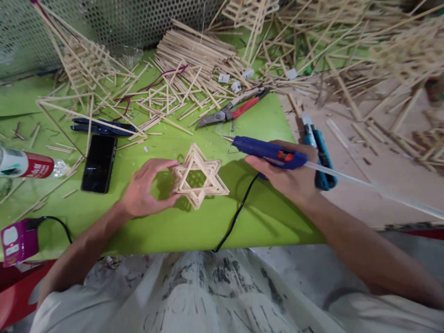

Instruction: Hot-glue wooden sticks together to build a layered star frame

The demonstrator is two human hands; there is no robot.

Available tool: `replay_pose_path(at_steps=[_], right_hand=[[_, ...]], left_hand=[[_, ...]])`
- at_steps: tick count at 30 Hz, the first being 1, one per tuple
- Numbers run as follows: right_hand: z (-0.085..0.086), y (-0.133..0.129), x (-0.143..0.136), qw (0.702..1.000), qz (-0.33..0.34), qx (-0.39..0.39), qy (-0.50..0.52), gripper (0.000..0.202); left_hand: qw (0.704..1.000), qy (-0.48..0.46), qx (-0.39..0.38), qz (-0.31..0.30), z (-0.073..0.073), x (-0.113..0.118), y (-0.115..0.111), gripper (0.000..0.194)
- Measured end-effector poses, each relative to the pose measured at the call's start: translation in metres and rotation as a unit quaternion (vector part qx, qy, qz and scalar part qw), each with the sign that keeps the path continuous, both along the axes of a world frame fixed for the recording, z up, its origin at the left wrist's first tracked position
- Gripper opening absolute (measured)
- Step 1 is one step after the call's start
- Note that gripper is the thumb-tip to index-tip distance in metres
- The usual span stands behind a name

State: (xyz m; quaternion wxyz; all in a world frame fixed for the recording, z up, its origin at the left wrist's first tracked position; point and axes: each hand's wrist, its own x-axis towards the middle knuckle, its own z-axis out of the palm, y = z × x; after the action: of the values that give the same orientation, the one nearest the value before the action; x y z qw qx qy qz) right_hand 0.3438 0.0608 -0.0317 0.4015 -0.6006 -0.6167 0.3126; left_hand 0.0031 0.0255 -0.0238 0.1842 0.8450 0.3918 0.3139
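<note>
A six-pointed star made of layered thin wooden sticks [219, 185] stands over the green table top. My left hand [145, 187] grips its left side, with thumb and fingers curved around the edge. In my right hand [294, 178] is a blue glue gun [256, 149], its nozzle pointing left, just above and to the right of the star. A long clear glue stick [364, 182] runs out of the gun's back end. The black cord [239, 210] drops from the gun to the table's front edge. The nozzle and the star are apart.
Red-handled pruning shears [243, 108] lie beyond the star. Teal cutters [322, 159] rest beside my right hand. At the left are a black phone [99, 164], a bottle [34, 164] and a purple power socket [21, 240]. Stick bundles [197, 51] and loose sticks cover the back.
</note>
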Motion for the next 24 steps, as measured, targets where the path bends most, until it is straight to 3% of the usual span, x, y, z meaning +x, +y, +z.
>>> replay_pose_path(at_steps=[5, 12, 18, 24], right_hand=[[0.009, 0.002, -0.007, 0.999, 0.038, 0.024, -0.020, 0.052], [0.003, 0.015, 0.007, 0.997, 0.035, 0.056, -0.045, 0.045], [0.000, 0.019, 0.005, 0.998, 0.068, 0.015, -0.011, 0.056], [0.002, 0.021, 0.001, 0.997, 0.058, -0.037, 0.034, 0.057]], left_hand=[[0.999, 0.047, -0.023, -0.001, 0.006, -0.004, -0.001, 0.071], [0.992, 0.094, -0.087, 0.000, 0.001, -0.006, -0.003, 0.069], [0.990, 0.099, -0.104, 0.000, 0.002, -0.007, -0.001, 0.069], [0.996, 0.079, -0.052, 0.004, 0.001, -0.004, -0.002, 0.071]])
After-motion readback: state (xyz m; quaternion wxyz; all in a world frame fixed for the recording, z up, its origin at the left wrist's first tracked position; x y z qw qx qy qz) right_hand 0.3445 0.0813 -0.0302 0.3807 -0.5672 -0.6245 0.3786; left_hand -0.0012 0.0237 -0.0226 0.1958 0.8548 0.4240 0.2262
